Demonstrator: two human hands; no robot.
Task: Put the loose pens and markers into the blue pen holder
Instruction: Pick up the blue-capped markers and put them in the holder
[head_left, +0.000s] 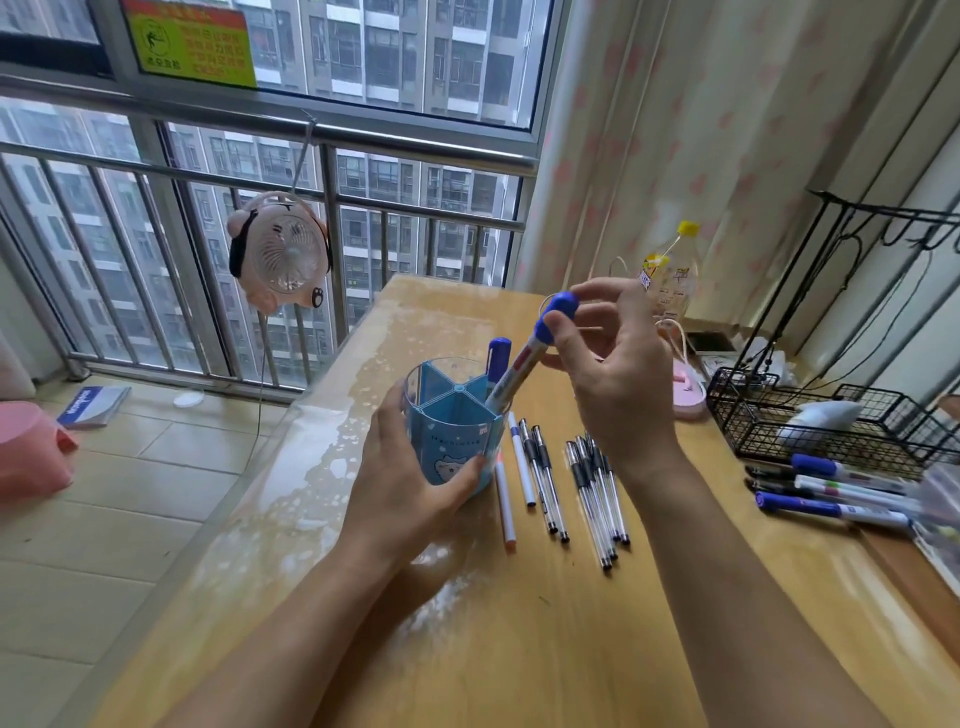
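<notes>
The blue pen holder (451, 426) stands on the wooden desk (519, 623), divided into compartments. My left hand (410, 483) grips its near side. My right hand (618, 374) pinches the blue cap end of a white marker (524, 358), whose lower tip is inside the holder's right compartment. Another blue-capped marker (497, 356) stands in the holder behind it. Right of the holder lie two thin white pens (521, 460) and several clear gel pens (597, 493). More blue-capped markers (831, 491) lie at the desk's right side.
A black wire basket (810, 426) sits at the right rear, with a pink object (688, 389) and a yellow-capped bottle (672, 270) behind my right hand. A pink fan (283, 249) hangs on the window railing. The desk's left edge drops to the tiled floor.
</notes>
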